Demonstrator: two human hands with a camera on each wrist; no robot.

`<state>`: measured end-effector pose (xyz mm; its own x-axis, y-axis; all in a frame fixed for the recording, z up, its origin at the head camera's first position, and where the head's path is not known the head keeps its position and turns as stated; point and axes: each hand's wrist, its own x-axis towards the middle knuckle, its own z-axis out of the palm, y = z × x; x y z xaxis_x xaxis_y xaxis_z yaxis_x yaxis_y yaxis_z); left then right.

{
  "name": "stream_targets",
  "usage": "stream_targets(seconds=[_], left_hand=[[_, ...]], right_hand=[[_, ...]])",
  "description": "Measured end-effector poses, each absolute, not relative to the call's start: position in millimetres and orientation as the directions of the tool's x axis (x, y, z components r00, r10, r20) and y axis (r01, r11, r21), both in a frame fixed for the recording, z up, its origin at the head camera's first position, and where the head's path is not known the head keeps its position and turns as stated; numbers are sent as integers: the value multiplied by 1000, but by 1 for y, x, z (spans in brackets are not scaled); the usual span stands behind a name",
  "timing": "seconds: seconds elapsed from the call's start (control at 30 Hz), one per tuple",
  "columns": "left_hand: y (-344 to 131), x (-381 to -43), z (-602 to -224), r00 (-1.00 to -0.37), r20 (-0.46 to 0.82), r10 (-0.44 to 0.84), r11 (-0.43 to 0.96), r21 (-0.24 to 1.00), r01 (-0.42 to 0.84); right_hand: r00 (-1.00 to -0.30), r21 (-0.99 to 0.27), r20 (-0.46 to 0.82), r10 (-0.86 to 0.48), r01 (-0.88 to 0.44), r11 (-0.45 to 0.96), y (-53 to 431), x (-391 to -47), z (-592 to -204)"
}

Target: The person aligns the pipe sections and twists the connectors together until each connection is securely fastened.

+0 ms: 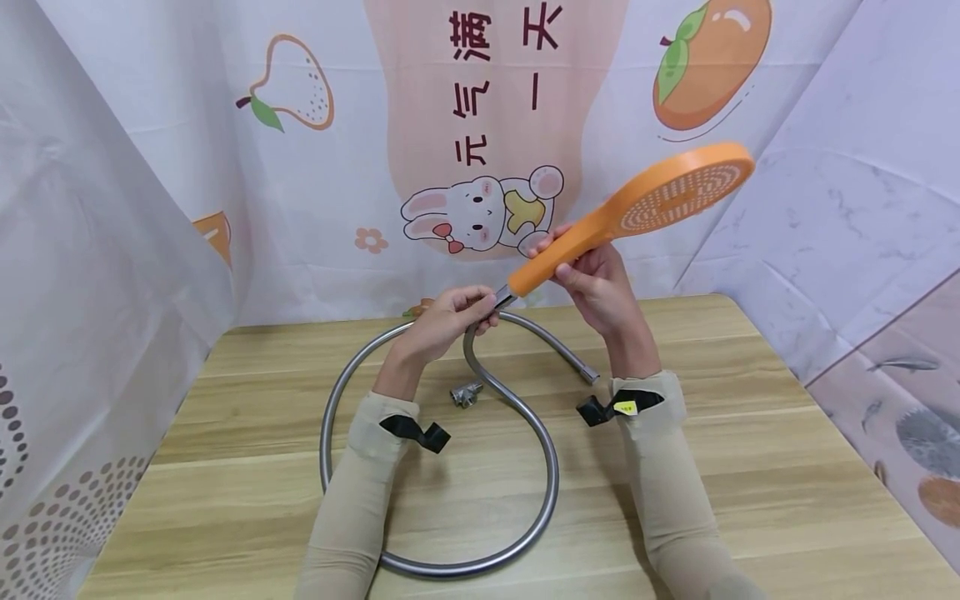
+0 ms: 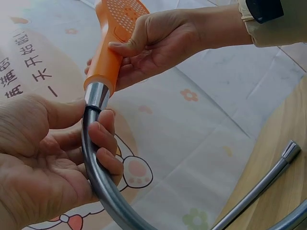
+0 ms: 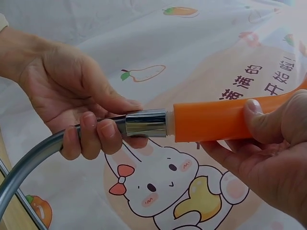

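Over a wooden surface (image 1: 720, 375), the right grip (image 1: 603, 292) curls around an orange handheld showerhead (image 1: 622, 217) while the left grip (image 1: 441, 321) pinches a metal hose (image 1: 553, 467) by its chrome collar (image 3: 146, 123) at the handle's end, an apparent coupling step likely calling for a twist.

Wood-grain table (image 1: 787, 500), light tan, back edge close to a white printed backdrop (image 1: 300, 250). Print, mostly turned sideways: peach patch (image 1: 420, 92), dark red Chinese characters (image 1: 472, 98), white bunny (image 1: 480, 215) with red bow and yellow shape, small pink flower (image 1: 371, 241). Outlined white fruit (image 1: 300, 93) upper left, big orange fruit (image 1: 708, 71) upper right. Left side cloth (image 1: 82, 250): brown dots lower down. Right side cloth (image 1: 817, 217): grey marbling, fish shapes (image 1: 905, 363) lower down.
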<state>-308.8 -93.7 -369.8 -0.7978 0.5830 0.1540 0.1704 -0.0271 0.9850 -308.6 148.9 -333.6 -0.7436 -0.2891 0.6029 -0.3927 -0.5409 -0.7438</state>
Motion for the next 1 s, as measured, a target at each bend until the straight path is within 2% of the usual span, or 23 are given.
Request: stream_targets(seconds=[0.2,0.6,1.0], left_hand=[[-89,-305,-366,-821,167,546,-30,983,180],[-94,-304,-365,-793,146,592,-7,984,176],[-95,-307,-366,-805,121,581,-1,989,148]], right_hand=[[-737,-744,611,-289,-409,-529,150,-307,-331],[-725,-738,623,-293,-422,-526,148,-308,-333],[-714,-739,628,-310,-421,-526,146,-308,-336]])
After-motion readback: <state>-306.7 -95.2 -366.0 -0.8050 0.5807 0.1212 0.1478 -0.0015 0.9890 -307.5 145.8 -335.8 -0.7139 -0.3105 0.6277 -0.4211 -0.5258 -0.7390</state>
